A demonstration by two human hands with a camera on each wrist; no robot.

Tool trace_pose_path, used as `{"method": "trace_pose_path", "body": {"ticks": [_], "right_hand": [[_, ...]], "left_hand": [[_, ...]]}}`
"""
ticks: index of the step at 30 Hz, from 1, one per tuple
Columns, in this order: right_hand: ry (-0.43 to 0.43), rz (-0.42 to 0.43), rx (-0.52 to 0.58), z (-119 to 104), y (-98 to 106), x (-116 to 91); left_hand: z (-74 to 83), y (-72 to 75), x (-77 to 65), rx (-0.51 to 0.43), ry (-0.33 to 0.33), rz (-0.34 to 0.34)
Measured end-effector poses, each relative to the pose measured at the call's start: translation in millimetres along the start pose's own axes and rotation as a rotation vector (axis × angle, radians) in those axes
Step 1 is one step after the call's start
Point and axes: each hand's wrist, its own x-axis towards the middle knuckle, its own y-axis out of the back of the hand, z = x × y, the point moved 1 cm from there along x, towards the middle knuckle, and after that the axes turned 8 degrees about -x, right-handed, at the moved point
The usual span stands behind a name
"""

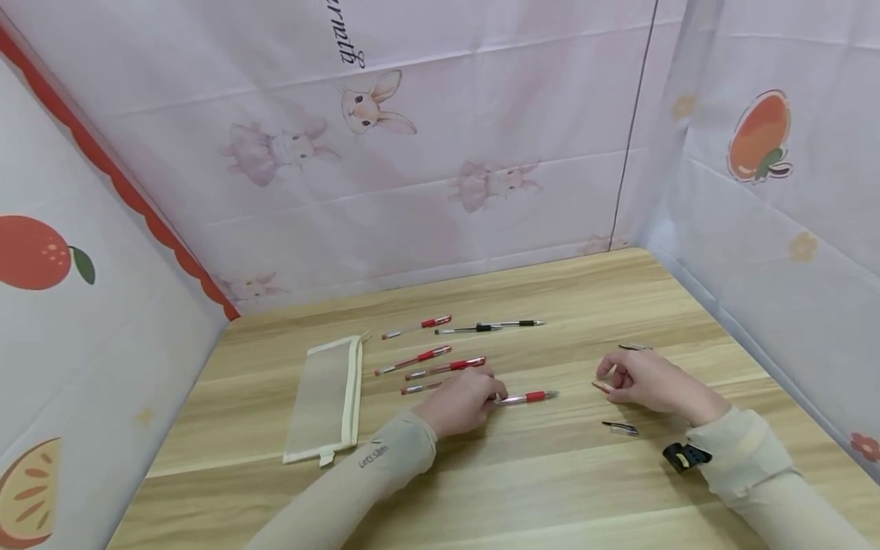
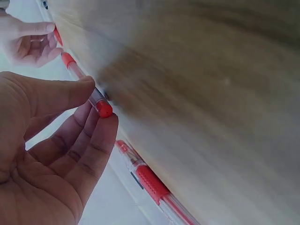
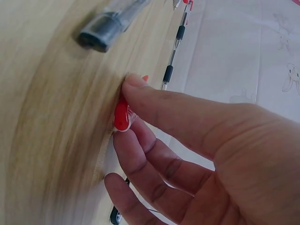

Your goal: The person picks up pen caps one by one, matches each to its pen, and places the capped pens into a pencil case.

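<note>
My left hand pinches the tail end of an uncapped red gel pen between thumb and fingers. Its red grip and tip point right, towards the other hand; in the left wrist view the red end plug shows between the fingertips. My right hand pinches a small red pen cap between thumb and index finger, low over the table, a short gap from the pen tip. Two black pen caps lie near the right hand, one beyond it and one on the near side.
Several red pens lie left of centre, one partly behind the left hand. Two uncapped black pens lie end to end behind them. A mesh zip pouch lies at left. Printed cloth walls border the wooden table.
</note>
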Motion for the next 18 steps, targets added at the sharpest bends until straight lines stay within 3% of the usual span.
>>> {"method": "trace_pose_path", "body": {"ticks": [5, 18], "right_hand": [[-0.012, -0.003, 0.002, 2, 1, 1], [-0.042, -0.008, 0.015, 1, 3, 5]], "left_hand": [[-3.9, 4.0, -3.6, -0.03, -0.012, 0.04], [-13.8, 26.1, -14.6, -0.084, 0.052, 0.111]]}}
